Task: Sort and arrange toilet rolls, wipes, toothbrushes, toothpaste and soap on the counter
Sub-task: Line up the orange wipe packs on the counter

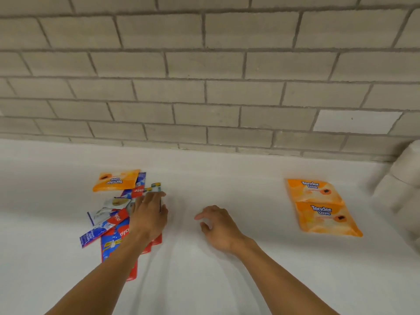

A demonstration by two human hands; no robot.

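"Tender Love" was written on an orange wipes pack (pixel 116 181) at the back of the pile on the left, and the words were upside down. The same words were on two more wipes packs (pixel 327 220) on the right, which lay one behind the other and touched. The red and blue toothpaste boxes (pixel 113 244) in the pile showed only bits of a name, "olg" and "te".

The left hand (pixel 148 215) lay on the pile with its fingers over a small pack (pixel 156 187). I could not tell if it gripped the pack. The right hand (pixel 218 226) was close by, with fingers loosely bent and holding nothing.

The counter (pixel 227 178) was white and the wall (pixel 204 87) was grey brick tiles. Blurry white toilet rolls (pixel 404 178) stood at the right edge. A wide stretch of counter lay between the pile and the two packs.
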